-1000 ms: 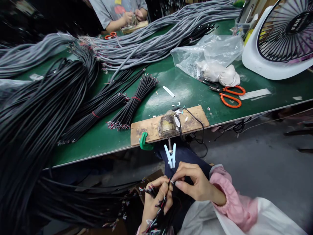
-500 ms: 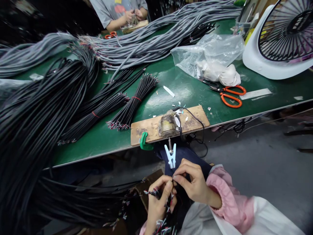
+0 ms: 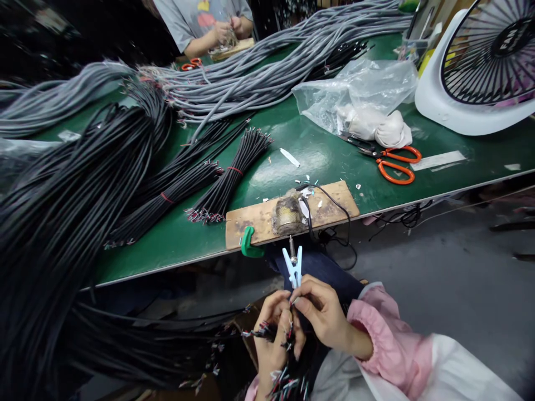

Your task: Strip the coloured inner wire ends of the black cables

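In the head view, my left hand (image 3: 273, 331) is closed around black cables (image 3: 264, 331) whose stripped ends show red, white and black wires. My right hand (image 3: 324, 314) pinches the end of a cable just above my left fingertips; the thin wire there is hard to make out. Right above both hands, a light-blue clothespin (image 3: 294, 267) is clipped on a metal rod that sticks out from a small motor (image 3: 289, 216). The motor sits on a wooden board (image 3: 251, 219) at the table's edge. More cable ends (image 3: 288, 384) hang below my left hand.
A green clamp (image 3: 251, 243) grips the board. Bundles of black cable (image 3: 232, 172) and long grey cables (image 3: 234, 89) cover the table's left and back. Orange-handled scissors (image 3: 397, 164), a plastic bag (image 3: 355, 89) and a white fan (image 3: 443, 100) lie right. Another person (image 3: 209, 33) works opposite.
Both hands have shifted slightly, the right one a little left, up close beneath the clothespin. My left fingers have spread a bit around the cables. The view has moved slightly.
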`<state>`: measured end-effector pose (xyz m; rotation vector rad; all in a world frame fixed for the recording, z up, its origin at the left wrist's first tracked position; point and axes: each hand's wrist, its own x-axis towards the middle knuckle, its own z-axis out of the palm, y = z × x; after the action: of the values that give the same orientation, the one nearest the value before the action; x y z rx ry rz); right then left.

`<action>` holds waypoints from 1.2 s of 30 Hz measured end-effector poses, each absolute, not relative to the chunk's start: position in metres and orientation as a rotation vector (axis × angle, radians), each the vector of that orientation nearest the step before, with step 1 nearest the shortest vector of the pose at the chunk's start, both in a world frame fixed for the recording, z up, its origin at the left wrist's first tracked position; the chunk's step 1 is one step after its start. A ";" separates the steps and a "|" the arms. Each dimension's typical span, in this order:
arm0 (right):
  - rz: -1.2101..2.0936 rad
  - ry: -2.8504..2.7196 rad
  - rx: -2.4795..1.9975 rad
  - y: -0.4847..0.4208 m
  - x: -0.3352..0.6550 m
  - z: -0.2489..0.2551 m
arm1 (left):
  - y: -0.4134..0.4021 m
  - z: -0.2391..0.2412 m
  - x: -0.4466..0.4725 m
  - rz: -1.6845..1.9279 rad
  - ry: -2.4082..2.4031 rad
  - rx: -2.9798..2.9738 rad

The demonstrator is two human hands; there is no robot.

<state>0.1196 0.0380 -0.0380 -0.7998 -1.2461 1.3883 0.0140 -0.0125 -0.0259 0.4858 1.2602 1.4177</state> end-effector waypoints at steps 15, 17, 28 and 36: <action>1.236 -1.410 -0.828 0.042 0.125 -0.037 | -0.014 -0.027 0.008 1.407 1.178 0.505; 1.164 -1.463 -0.828 0.043 0.128 -0.035 | -0.014 -0.028 0.007 1.403 1.171 0.507; 1.412 -1.385 -0.887 0.053 0.139 -0.038 | -0.014 -0.030 0.008 1.443 1.233 0.489; 1.902 -1.119 -0.773 0.050 0.132 -0.049 | -0.013 -0.028 0.009 1.434 1.230 0.498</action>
<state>0.1322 0.0503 -0.0494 -0.7726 -1.1186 1.9017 0.0086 -0.0134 -0.0282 0.4981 1.2304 1.4343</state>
